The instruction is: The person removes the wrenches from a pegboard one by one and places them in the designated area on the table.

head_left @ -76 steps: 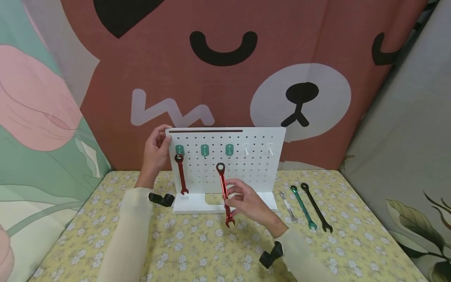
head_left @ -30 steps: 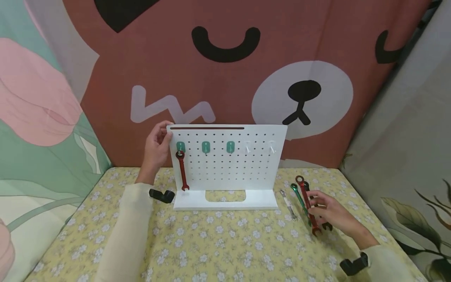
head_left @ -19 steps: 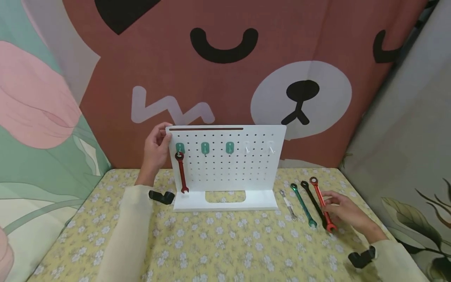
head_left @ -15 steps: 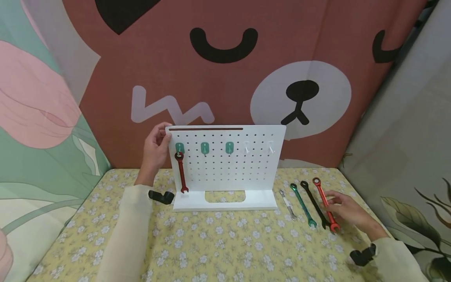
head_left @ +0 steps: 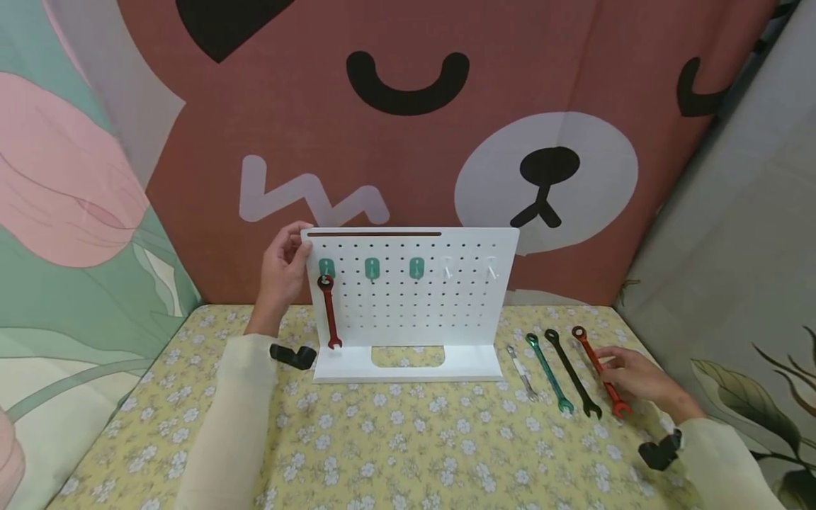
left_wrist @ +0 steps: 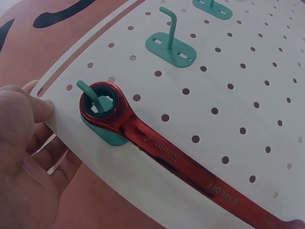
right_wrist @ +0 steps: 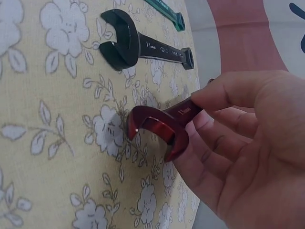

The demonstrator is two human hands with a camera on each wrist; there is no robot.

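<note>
My left hand (head_left: 282, 273) pinches the upper left edge of a white pegboard (head_left: 408, 312), thumb in front and fingers behind. On the pegboard's leftmost green hook (left_wrist: 86, 88) hangs a red combination wrench (left_wrist: 186, 167) by its ring end. At the right of the table my right hand (head_left: 637, 375) pinches a second red wrench (head_left: 599, 365) by its shaft, open end toward me. This wrench lies at or just above the cloth; I cannot tell which. Left of it lie a black wrench (head_left: 574, 372), a green wrench (head_left: 550, 372) and a small silver wrench (head_left: 522, 373).
Two more green hooks (head_left: 372, 268) and two clear hooks (head_left: 491, 268) sit on the pegboard. Its white base (head_left: 344, 370) stands on a yellow flowered tablecloth (head_left: 395, 453). A printed curtain (head_left: 408, 163) hangs close behind, and a grey curtain (head_left: 720, 248) borders the right side.
My right hand has carried the second red wrench from in front of the pegboard to the right, past the green and black wrenches, and lowered it. My left hand stays on the pegboard.
</note>
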